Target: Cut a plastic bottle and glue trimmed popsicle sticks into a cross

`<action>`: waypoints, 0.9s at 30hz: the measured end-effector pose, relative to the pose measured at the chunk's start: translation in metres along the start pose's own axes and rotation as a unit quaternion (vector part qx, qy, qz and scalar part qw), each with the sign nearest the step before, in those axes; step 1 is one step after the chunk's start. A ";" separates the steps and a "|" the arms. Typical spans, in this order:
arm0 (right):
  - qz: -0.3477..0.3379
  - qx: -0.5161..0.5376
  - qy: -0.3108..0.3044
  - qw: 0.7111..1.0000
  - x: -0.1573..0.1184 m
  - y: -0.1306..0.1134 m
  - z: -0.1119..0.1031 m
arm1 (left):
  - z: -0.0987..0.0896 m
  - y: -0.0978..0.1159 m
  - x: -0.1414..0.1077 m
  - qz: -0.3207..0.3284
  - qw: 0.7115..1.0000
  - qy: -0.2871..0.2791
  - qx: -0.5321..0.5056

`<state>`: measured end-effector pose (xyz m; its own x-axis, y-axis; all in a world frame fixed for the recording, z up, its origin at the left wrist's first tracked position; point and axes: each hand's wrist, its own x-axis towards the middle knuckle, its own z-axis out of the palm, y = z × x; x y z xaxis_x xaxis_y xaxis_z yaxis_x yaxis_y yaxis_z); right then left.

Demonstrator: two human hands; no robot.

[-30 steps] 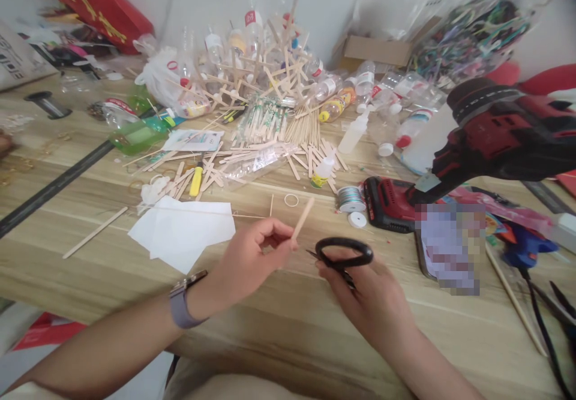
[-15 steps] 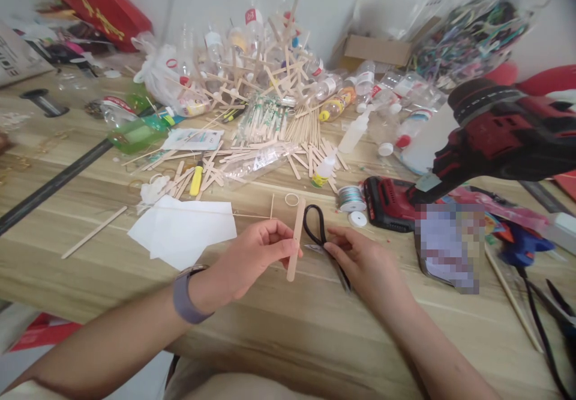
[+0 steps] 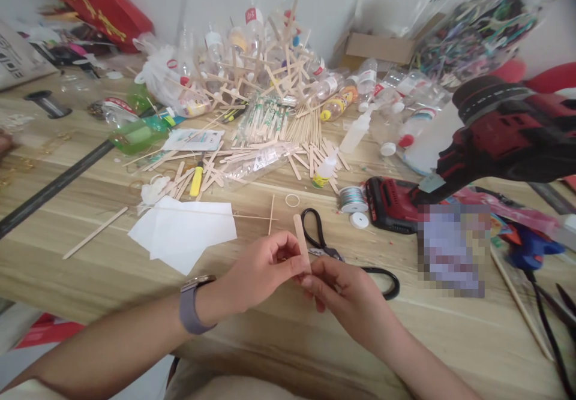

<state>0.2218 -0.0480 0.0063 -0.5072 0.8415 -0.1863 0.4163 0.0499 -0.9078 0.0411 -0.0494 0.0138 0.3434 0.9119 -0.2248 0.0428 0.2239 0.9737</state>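
A flat wooden craft stick (image 3: 300,236) stands tilted between my two hands over the table. My left hand (image 3: 265,271), with a watch at its wrist, pinches the stick between thumb and fingers. My right hand (image 3: 348,295) has its thumb and fingertips closed at the stick's lower end, which the fingers hide. Black-handled scissors (image 3: 330,252) lie on the table just behind my right hand, partly covered by it. Beyond the stick lie a small ring (image 3: 292,200) and a thin stick (image 3: 271,214) crossed by another thin stick. White paper sheets (image 3: 184,232) are left of my left hand.
A red and black cordless drill (image 3: 508,124) stands at the right beside a spool of thread (image 3: 352,198). Loose craft sticks (image 3: 265,154), a glue bottle (image 3: 323,172), a yellow-handled screwdriver (image 3: 197,179) and plastic bottles (image 3: 335,85) crowd the back. A dark bar (image 3: 58,187) lies at left.
My right hand has moved left off the scissors and closed on the craft stick's lower end. The scissors now lie with both handles showing. The stick's top now leans left.
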 end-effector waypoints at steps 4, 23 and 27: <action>0.015 0.113 -0.044 0.992 0.002 0.002 -0.002 | -0.004 0.001 0.001 0.009 1.000 -0.021 -0.006; 0.019 0.227 0.008 0.974 0.007 0.010 -0.005 | -0.057 0.007 0.019 0.142 0.766 0.140 0.611; 0.002 0.241 0.011 0.970 0.007 0.016 -0.002 | -0.060 0.001 0.021 0.115 0.714 0.094 0.684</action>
<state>0.2268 -0.0403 -0.0089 -0.4871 0.8529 -0.1877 0.0144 -0.2071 -0.9782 -0.0077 -0.0092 0.0072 0.3633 0.9289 0.0714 0.9260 -0.3685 0.0825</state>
